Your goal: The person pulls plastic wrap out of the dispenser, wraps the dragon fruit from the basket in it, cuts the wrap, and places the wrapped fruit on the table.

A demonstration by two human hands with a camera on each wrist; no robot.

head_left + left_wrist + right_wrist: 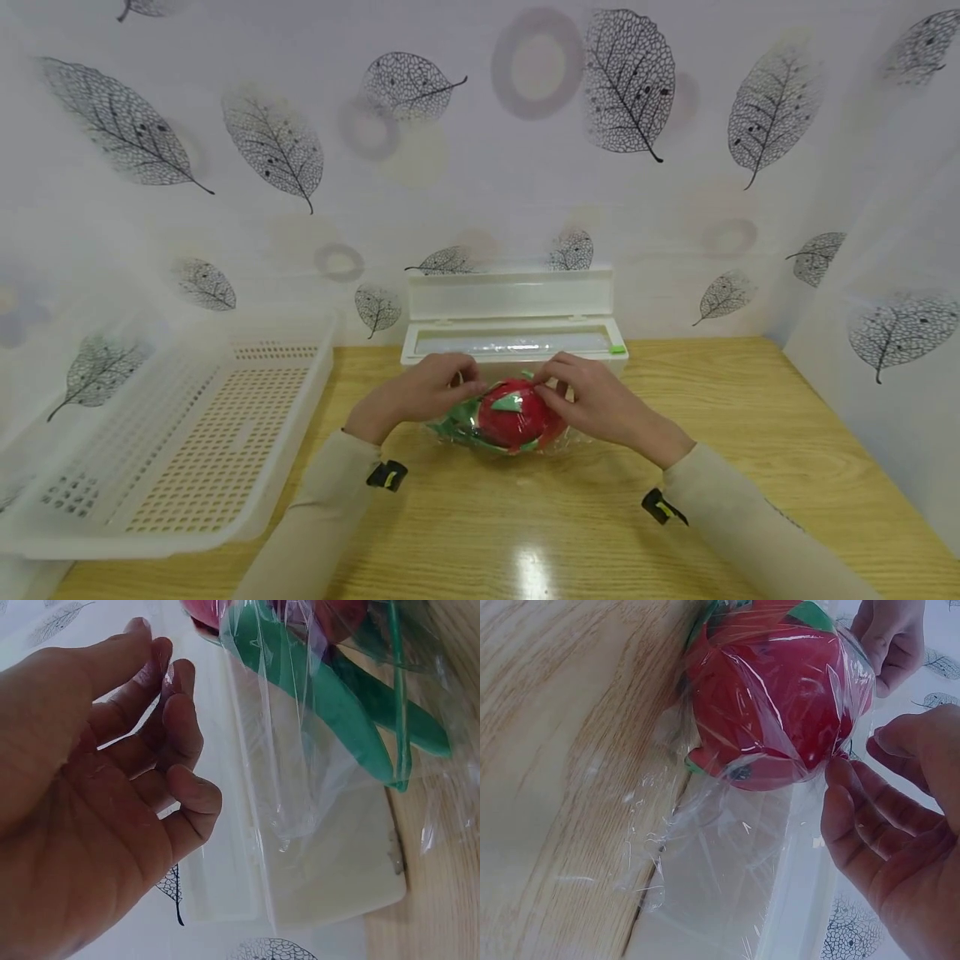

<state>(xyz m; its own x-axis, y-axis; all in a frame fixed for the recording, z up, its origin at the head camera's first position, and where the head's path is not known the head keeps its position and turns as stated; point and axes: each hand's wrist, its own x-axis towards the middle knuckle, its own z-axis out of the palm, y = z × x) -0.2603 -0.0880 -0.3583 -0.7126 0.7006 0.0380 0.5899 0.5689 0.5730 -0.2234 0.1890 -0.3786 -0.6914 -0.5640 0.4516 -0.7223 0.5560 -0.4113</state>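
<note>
A red dragon fruit [517, 414] with green scales lies in clear cling film [705, 847], in front of an opened white film dispenser [516, 342]. At the fruit's left end, my left hand [432, 385] has thumb and index fingertips together, pinching the film's upper edge. My right hand [596, 398] is over the fruit's right side, its bent fingers and thumb pinching film there. The right wrist view shows the right fingertips right against the wrapped fruit. Loose film drapes over the dispenser's front in the left wrist view, beside green leaf tips [337, 709].
A white plastic basket [288, 442] with a perforated bottom stands on the left of the wooden table [465, 533]. The dispenser's raised lid [510, 296] leans near the leaf-patterned backdrop [480, 192]. A small green tab [617, 350] sits at the dispenser's right end.
</note>
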